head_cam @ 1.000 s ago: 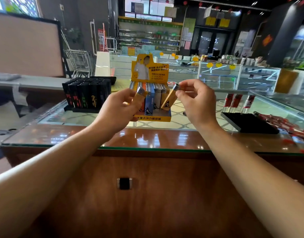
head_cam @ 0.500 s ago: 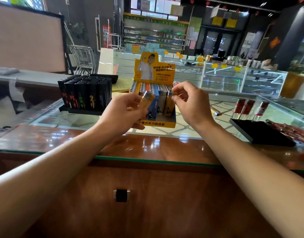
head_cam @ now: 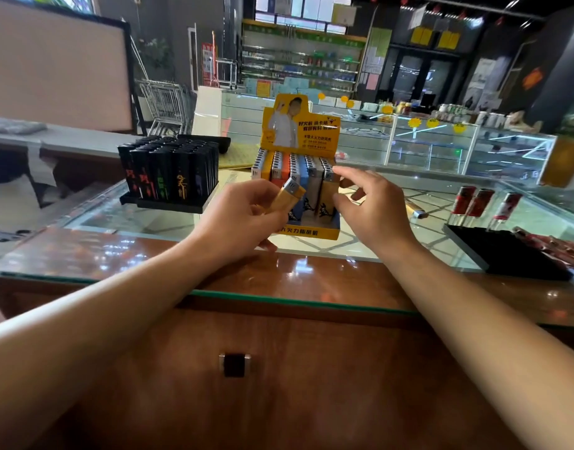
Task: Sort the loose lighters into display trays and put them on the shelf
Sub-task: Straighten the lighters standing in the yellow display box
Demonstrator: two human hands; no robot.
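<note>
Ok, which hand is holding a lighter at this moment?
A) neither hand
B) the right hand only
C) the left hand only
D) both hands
C: the left hand grips the tan plastic lighter with the silver metal top, while the right hand hovers with spread fingers beside the yellow cardboard display tray.

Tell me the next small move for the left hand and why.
Probably slot the yellow lighter into the yellow display tray: the left hand grips it tilted just in front of the tray's rows, while the right hand is open, holding nothing.
</note>
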